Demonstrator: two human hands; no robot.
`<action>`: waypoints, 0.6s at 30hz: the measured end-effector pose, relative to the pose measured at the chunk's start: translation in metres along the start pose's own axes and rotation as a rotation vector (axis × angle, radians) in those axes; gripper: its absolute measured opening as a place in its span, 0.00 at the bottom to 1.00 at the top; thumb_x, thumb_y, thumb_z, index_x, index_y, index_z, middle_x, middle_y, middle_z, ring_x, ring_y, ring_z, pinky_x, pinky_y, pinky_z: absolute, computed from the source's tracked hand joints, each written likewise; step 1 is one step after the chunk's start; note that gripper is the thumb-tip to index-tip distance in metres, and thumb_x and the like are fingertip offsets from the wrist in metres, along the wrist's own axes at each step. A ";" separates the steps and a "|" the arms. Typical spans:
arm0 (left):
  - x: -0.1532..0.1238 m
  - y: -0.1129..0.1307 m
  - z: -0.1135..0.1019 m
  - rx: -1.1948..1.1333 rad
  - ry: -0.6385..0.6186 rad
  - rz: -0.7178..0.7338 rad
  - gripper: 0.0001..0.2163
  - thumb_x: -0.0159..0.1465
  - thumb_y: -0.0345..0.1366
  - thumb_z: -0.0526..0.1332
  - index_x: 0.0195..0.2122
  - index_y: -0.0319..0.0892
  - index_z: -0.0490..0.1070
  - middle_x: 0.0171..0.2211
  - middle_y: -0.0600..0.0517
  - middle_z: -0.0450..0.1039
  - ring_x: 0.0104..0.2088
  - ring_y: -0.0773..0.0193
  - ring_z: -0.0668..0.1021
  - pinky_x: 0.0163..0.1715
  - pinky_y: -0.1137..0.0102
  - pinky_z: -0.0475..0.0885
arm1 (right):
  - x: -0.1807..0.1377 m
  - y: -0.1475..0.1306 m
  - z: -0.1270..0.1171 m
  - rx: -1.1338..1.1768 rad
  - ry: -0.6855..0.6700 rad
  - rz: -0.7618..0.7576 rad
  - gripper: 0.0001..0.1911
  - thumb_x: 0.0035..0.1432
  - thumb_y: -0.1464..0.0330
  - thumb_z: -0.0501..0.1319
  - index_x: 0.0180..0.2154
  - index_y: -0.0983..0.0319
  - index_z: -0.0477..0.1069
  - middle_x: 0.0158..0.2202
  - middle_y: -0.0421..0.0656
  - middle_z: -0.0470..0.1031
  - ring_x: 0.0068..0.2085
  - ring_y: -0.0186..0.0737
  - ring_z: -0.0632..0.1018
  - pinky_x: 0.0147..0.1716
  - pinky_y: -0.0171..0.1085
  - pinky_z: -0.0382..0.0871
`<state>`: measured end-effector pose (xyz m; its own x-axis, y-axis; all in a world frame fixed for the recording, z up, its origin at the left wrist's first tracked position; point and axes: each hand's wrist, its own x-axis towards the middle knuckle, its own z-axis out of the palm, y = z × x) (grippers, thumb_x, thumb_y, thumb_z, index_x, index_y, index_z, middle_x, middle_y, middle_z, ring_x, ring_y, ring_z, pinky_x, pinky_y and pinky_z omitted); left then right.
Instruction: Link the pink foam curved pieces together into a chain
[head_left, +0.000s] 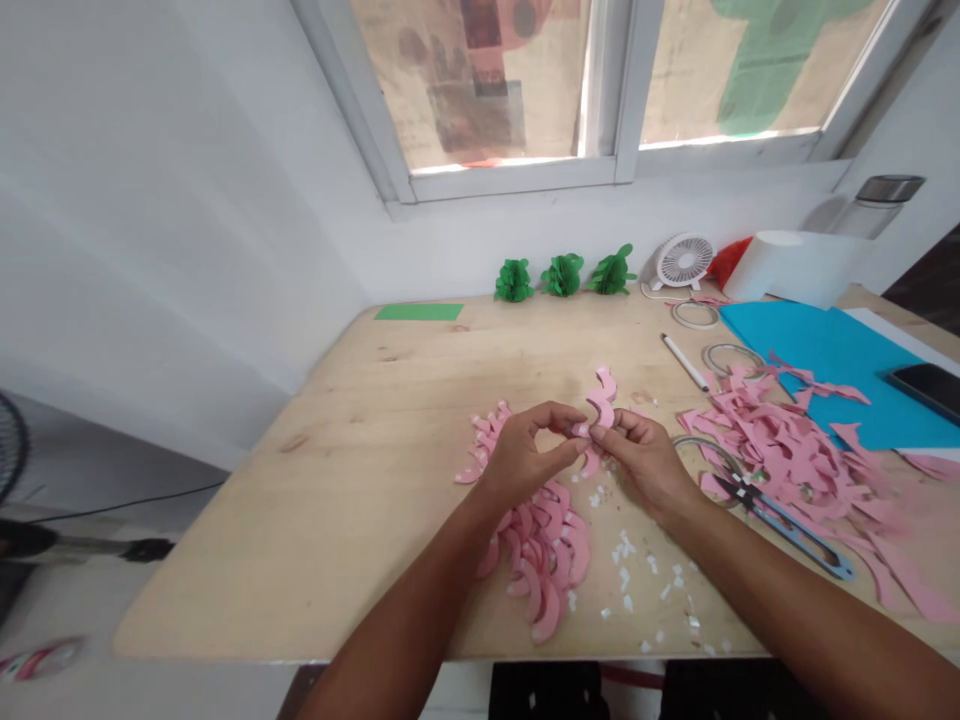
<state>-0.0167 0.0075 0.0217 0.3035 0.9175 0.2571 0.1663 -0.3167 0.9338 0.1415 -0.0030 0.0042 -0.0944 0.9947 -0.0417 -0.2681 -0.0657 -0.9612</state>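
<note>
Above the middle of the wooden table, my left hand pinches the left end of a small pink paper piece between thumb and forefinger. My right hand is closed on the same wavy pink paper strip, which stands up between the fingertips. Its exact joints are partly hidden by the fingers. Beneath my left wrist lies a pile of curved pink paper pieces, several with whitish ends. A row of similar pink pieces sits left of that hand. Small white paper bits are scattered below my right hand.
At right lie pink scraps, blue-handled snips, tape rolls, a white pen, blue paper and a phone. Green paper figures, a green strip and a small fan line the back.
</note>
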 end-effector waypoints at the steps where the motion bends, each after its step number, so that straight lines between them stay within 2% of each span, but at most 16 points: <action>1: 0.000 0.000 0.001 -0.004 0.015 -0.005 0.09 0.54 0.35 0.63 0.36 0.39 0.72 0.31 0.49 0.73 0.34 0.64 0.74 0.38 0.69 0.69 | 0.000 0.001 0.000 -0.020 0.002 -0.010 0.11 0.44 0.62 0.66 0.25 0.62 0.70 0.19 0.36 0.67 0.21 0.31 0.65 0.22 0.32 0.57; 6: 0.001 -0.003 0.002 -0.044 0.025 -0.014 0.08 0.55 0.37 0.61 0.32 0.38 0.72 0.28 0.50 0.73 0.31 0.65 0.74 0.35 0.70 0.69 | -0.001 0.003 -0.001 -0.074 -0.004 -0.033 0.12 0.45 0.62 0.66 0.23 0.62 0.67 0.17 0.34 0.63 0.20 0.29 0.61 0.20 0.31 0.53; 12: 0.002 -0.005 -0.003 -0.040 -0.013 -0.019 0.09 0.55 0.37 0.61 0.34 0.38 0.72 0.30 0.50 0.73 0.33 0.65 0.73 0.36 0.69 0.69 | -0.001 -0.002 -0.002 -0.121 -0.038 -0.056 0.12 0.49 0.60 0.63 0.25 0.63 0.68 0.21 0.37 0.65 0.23 0.32 0.64 0.24 0.32 0.56; 18: 0.003 0.000 -0.006 0.023 -0.070 -0.012 0.07 0.55 0.35 0.61 0.33 0.39 0.73 0.31 0.50 0.74 0.33 0.65 0.74 0.37 0.70 0.68 | 0.001 -0.005 -0.004 -0.162 0.071 -0.084 0.13 0.50 0.59 0.61 0.23 0.62 0.68 0.22 0.38 0.66 0.25 0.34 0.65 0.25 0.33 0.56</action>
<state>-0.0213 0.0115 0.0243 0.3661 0.9023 0.2275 0.1911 -0.3122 0.9306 0.1468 -0.0014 0.0076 -0.0083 0.9996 0.0270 -0.1141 0.0259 -0.9931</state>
